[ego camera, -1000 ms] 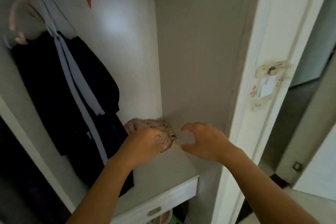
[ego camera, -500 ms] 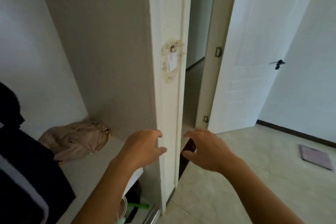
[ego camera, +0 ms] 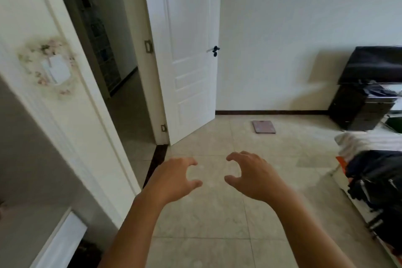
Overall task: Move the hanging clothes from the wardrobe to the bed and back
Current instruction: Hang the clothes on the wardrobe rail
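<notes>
We have swung away from the wardrobe (ego camera: 54,128): a second ago its inside filled the view, with dark clothes on the rail and a beige bundle on its shelf under our hands, and now only its white side panel and the corner of that shelf show at the left edge. Ahead lie the tiled floor (ego camera: 217,213), the open door (ego camera: 189,54) and, at the right edge, the bed (ego camera: 356,141).

Our left hand (ego camera: 174,178) and right hand (ego camera: 252,176) hover side by side over the floor, fingers loosely curled and facing each other, and both hold nothing (the bundle is behind us now, out of view). They touch neither each other nor anything else.

A heap of dark clothes (ego camera: 378,183) lies along the near edge of the bed, well apart from our hands, with pale bedding beyond it. We judge that we are heading over empty-handed to collect that heap, so the return leg to the wardrobe rail is what remains. The rail itself is out of sight.
</notes>
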A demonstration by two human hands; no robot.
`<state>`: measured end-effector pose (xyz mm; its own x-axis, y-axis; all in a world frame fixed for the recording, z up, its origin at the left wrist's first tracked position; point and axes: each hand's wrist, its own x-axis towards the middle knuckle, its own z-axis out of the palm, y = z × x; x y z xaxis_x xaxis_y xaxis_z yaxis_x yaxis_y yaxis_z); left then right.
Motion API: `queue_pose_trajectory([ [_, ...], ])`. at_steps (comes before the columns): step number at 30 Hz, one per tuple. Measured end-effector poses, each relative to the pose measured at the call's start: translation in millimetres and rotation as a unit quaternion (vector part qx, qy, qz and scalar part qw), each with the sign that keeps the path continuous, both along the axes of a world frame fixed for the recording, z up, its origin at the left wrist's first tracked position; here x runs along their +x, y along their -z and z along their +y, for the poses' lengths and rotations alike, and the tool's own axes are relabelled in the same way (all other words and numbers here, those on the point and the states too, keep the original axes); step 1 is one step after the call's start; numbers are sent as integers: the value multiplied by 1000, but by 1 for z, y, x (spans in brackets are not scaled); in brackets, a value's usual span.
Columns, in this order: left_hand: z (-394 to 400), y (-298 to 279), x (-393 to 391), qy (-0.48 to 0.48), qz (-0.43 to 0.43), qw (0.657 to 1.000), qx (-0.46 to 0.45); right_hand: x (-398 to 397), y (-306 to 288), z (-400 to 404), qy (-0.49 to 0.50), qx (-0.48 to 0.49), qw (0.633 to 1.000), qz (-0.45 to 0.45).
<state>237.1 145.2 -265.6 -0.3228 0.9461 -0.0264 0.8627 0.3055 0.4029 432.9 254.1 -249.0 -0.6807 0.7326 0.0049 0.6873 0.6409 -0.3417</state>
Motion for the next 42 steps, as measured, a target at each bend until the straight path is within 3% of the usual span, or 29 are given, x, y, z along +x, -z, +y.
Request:
queue_pose_trajectory([
  [11, 149, 7, 216, 164, 33, 986, -28, 251, 9, 77, 216, -6, 976, 4],
  [19, 232, 13, 354, 256, 39, 964, -54, 399, 19, 104, 319, -29, 947, 9],
  [30, 353, 34, 505, 400, 28, 915, -45, 522, 37, 152, 421, -51, 906, 11],
  [42, 536, 33, 618, 514, 12, 857, -31, 606, 44, 296, 500, -52, 864, -7],
])
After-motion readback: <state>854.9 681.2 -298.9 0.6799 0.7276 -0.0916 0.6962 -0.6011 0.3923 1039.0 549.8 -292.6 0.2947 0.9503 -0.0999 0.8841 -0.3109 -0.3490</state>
